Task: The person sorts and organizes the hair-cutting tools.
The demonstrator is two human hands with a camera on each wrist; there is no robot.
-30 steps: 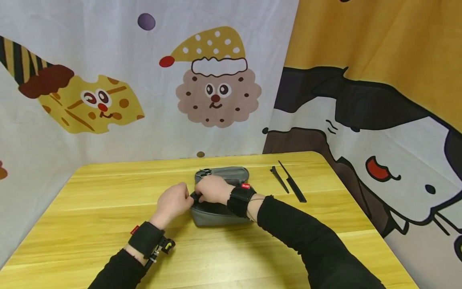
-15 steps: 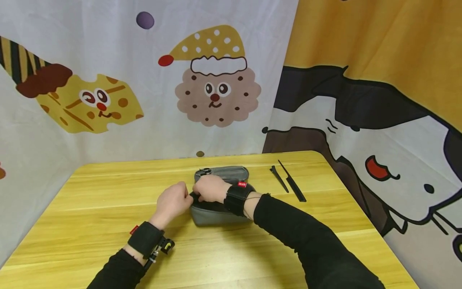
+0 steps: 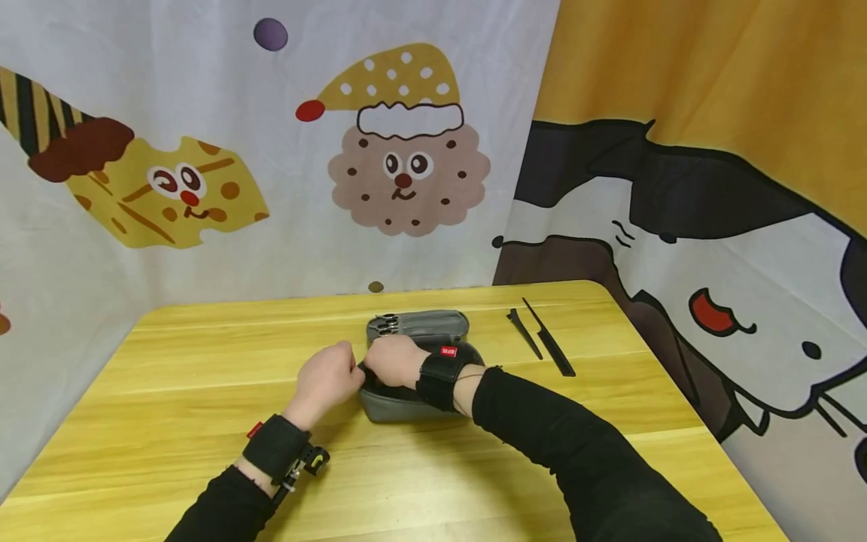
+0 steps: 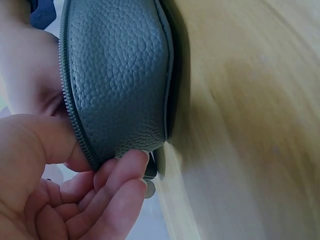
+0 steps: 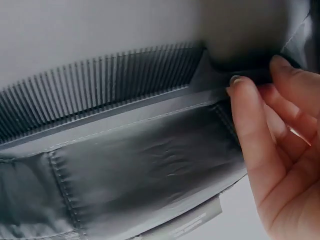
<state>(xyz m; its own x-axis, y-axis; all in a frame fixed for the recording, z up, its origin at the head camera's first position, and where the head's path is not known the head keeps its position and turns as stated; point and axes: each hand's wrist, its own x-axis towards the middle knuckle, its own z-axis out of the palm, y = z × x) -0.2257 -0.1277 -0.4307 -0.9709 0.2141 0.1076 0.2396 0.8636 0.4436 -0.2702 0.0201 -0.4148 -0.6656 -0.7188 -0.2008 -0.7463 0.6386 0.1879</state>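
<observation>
A grey leather-textured zip case [image 3: 415, 410] lies unzipped on the table, its lid folded back. My left hand [image 3: 327, 382] pinches the case's near-left corner at the zip, thumb on the rim and fingers below, as the left wrist view shows. My right hand [image 3: 396, 361] reaches into the case. In the right wrist view, a dark comb [image 5: 100, 90] lies inside with its teeth upward, and my right thumb and index finger pinch its handle end. Below the comb is a dark stitched pocket [image 5: 145, 175]. Scissors [image 3: 387, 324] sit in the lid, their handles showing at its left end.
Right of the case lie a slim black hair clip [image 3: 524, 335] and a black tail comb [image 3: 552, 346] on the wooden table [image 3: 203, 399]. A printed curtain [image 3: 298, 256] hangs behind the table and along its right side.
My right hand has sunk a little lower into the case, and more of the scissors in the lid shows. The left hand keeps its hold on the corner.
</observation>
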